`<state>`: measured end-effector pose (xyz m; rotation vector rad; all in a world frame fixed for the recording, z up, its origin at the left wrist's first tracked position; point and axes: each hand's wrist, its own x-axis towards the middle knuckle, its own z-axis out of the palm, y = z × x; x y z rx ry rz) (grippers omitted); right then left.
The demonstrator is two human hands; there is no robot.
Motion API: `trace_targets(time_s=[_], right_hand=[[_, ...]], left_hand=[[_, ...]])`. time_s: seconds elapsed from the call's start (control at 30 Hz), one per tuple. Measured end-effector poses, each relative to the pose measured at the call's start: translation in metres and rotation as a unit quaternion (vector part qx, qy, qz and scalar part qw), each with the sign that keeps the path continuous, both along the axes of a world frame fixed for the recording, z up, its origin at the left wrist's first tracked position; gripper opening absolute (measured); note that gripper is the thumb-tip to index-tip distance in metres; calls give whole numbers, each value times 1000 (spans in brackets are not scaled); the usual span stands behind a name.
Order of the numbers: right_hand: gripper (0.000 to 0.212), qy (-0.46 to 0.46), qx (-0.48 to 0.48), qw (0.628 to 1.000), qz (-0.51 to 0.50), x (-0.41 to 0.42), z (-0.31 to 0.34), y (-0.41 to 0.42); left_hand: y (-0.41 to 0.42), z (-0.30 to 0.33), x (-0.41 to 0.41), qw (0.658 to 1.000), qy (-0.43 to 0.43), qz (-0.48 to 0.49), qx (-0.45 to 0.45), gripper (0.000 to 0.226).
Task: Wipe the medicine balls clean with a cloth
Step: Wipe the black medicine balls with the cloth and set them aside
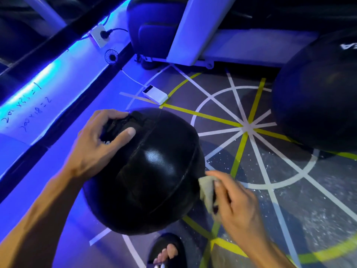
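Observation:
A black medicine ball with raised seams sits low in the middle of the view, above the floor. My left hand grips a strap or handle on its upper left side, thumb laid across the top. My right hand pinches a small pale cloth and holds it against the ball's right side. A second, larger black medicine ball rests on the floor at the right edge.
A white power bank with a cable lies on the floor beyond the ball. A small fan, a wall socket and a white machine frame stand at the back. My sandalled foot is below the ball. Taped lines cross the floor.

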<state>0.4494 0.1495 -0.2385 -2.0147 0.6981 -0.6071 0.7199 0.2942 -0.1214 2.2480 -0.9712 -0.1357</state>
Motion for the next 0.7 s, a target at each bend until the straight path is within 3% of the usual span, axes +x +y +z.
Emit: trace_targets(time_s=[0.13,0.23,0.3,0.43,0.5,0.57,0.7], right_hand=[[25,127,142,981,-33,-10,-34,-15],[30,116,291,948,-55,-11,-38,-12],[25,95,393,911,-75,-10,-39,-9],[11,64,534,829,-156,-3,-39,-4],[32,53,599,775,-193,-3,-38,-3],[40,59,620,759,-191,-5,-37,-4],[56,45,600,768,-220,-14,-41,-21]], left_hand=[[-18,14,-2,993,-62,60,84,48],[-27,14,-12,988,-104,77,89,22],[-30,16,-20,986,-110,97,83,16],[-50,26,-38,969,-138,120,164,51],[-56,24,-46,957,-171,123,201,60],[-54,20,-45,960,-166,127,186,57],[-28,13,-27,980,-103,96,138,50]])
